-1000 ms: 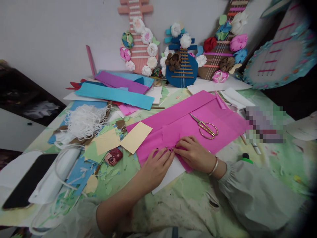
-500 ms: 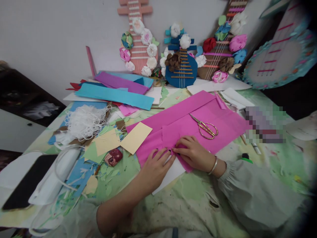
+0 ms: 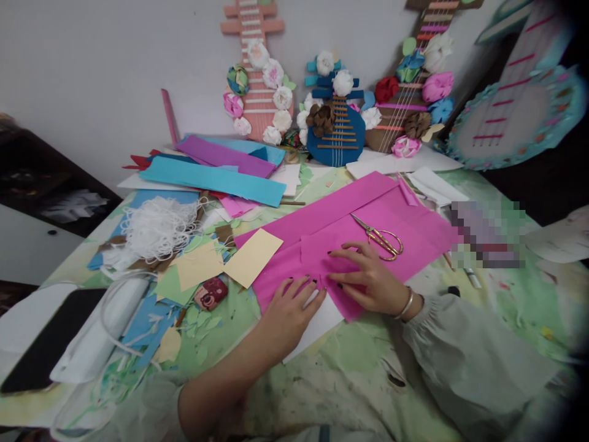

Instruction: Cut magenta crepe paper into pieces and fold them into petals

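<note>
Large pink crepe paper (image 3: 409,221) is spread across the table, with a smaller pink piece (image 3: 317,248) on top near its front. My left hand (image 3: 294,310) lies with fingers stretched over the front edge of the pink paper and a white sheet (image 3: 313,334) beneath. My right hand (image 3: 365,279) is just to its right, fingers apart, over the pink paper; whether the fingertips touch it I cannot tell. Gold-handled scissors (image 3: 380,236) rest on the pink paper beyond my right hand.
Cream cards (image 3: 253,258), a tangle of white string (image 3: 159,224), a phone (image 3: 53,341) and a white power strip (image 3: 101,328) lie at left. Blue paper strips (image 3: 211,178) are stacked behind. Flower-decorated paper instruments (image 3: 335,138) lean against the wall.
My right hand has drawn slightly away to the right from my left fingertips, and its fingers have spread. My left hand stays in place.
</note>
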Demonstrator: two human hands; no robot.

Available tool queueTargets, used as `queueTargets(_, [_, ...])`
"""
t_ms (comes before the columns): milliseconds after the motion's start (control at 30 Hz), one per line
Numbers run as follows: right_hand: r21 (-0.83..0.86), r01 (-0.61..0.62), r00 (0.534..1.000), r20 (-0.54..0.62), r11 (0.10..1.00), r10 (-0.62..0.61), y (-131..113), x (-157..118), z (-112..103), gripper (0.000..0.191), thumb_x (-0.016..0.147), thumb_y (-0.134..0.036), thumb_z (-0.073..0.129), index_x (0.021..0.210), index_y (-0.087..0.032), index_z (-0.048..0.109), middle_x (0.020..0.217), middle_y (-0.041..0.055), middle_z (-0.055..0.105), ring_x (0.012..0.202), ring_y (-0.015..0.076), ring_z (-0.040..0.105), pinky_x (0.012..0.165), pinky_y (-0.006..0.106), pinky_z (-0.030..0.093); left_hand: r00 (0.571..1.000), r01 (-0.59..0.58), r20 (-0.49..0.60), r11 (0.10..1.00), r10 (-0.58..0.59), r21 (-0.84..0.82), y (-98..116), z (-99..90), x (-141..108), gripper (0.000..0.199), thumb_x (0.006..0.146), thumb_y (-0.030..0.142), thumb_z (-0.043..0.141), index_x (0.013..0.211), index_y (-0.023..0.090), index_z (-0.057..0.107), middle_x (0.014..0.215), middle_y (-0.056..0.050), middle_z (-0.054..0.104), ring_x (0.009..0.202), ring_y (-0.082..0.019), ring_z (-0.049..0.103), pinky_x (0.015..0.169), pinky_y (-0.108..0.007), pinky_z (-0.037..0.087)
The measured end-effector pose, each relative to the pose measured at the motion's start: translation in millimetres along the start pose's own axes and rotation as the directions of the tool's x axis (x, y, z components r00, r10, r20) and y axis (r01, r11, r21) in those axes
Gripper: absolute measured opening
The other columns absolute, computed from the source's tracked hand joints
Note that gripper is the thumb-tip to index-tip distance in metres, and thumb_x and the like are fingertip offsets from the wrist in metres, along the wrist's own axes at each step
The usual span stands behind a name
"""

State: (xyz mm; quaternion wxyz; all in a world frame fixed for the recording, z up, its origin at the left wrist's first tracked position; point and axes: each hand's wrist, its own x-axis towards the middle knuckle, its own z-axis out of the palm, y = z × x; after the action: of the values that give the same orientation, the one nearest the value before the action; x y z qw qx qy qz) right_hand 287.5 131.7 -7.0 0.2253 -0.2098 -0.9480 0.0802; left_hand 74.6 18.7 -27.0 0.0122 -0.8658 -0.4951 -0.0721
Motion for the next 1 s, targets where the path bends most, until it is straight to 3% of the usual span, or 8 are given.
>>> queueTargets(133, [-0.031,0.024,0.998,0.059,0.999,-0.023,-6.9,1.6,-2.3,0.02,0.083,-0.027,0.058,0.096,-0.028,0.074,0.125,0.0067,0.059,0.118,0.0327,0.038,0.087,0.052,0.033,1.0,0.0,0.003,1.0,0.0,0.004,0.0,0.1,-0.6,0.047,0.088,0.01,0.041,0.134,0.02,0.042,0.129,-0.008,0.053,0.125,-0.027,0.041,0.101,-0.046,0.034])
queueTargets(300, [-0.089,-0.087,0.996,0.017,0.992,0.089,1.9,0.7,-1.4,0.016,0.08,-0.025,0.061,0.087,-0.026,0.076,0.117,0.0065,0.063,0.115,0.0323,0.04,0.091,0.054,0.03,1.0,0.0,0.001,1.0,0.0,0.001,-0.7,0.1,0.2,0.044,0.089,0.012,0.042,0.133,0.02,0.044,0.129,-0.009,0.053,0.124,-0.027,0.042,0.101,-0.047,0.034])
queueTargets(467, [-0.082,-0.086,0.996,-0.044,0.993,0.082,3.2,-0.8,-0.2,0.017,0.082,-0.022,0.058,0.083,-0.023,0.075,0.113,0.0063,0.064,0.112,0.0302,0.043,0.09,0.051,0.033,1.0,0.005,0.005,1.0,-0.005,0.011,0.3,1.6,0.1,0.045,0.089,0.012,0.041,0.133,0.021,0.043,0.13,-0.009,0.053,0.125,-0.028,0.041,0.101,-0.047,0.034])
queueTargets(567, [-0.052,-0.024,0.999,-0.028,0.998,0.022,-3.7,1.2,3.1,0.021,0.086,-0.026,0.055,0.096,-0.025,0.073,0.12,0.0079,0.06,0.116,0.0307,0.04,0.09,0.051,0.034,1.0,0.019,-0.013,0.999,-0.018,0.038,1.6,2.3,-0.8,0.046,0.089,0.012,0.042,0.134,0.022,0.043,0.132,-0.009,0.052,0.128,-0.03,0.038,0.101,-0.05,0.034])
queueTargets(700, [-0.038,0.014,0.995,0.097,0.999,-0.011,-10.5,6.5,10.3,0.03,0.089,-0.033,0.05,0.115,-0.028,0.065,0.131,0.011,0.05,0.123,0.0339,0.033,0.09,0.053,0.034,1.0,-0.011,-0.006,0.997,0.011,0.07,2.4,2.2,-1.4,0.042,0.09,0.014,0.041,0.13,0.02,0.048,0.135,-0.008,0.049,0.129,-0.034,0.036,0.101,-0.053,0.034])
queueTargets(833, [-0.057,-0.043,0.991,0.124,0.997,0.05,-9.0,9.1,14.1,0.031,0.091,-0.038,0.047,0.116,-0.034,0.064,0.132,0.0113,0.047,0.124,0.0361,0.03,0.091,0.056,0.032,0.999,-0.036,0.008,0.994,0.035,0.101,3.2,2.6,-1.8,0.046,0.09,0.015,0.04,0.135,0.017,0.042,0.136,-0.01,0.047,0.127,-0.037,0.038,0.099,-0.054,0.036])
queueTargets(1000, [0.036,-0.024,0.988,0.156,0.999,0.018,-8.6,9.9,15.3,0.033,0.092,-0.037,0.043,0.12,-0.034,0.062,0.135,0.0104,0.042,0.125,0.0353,0.027,0.094,0.058,0.03,1.0,-0.019,-0.019,0.993,0.021,0.119,4.9,5.0,-3.7,0.042,0.092,0.017,0.038,0.133,0.019,0.044,0.135,-0.009,0.048,0.128,-0.038,0.036,0.099,-0.054,0.036])
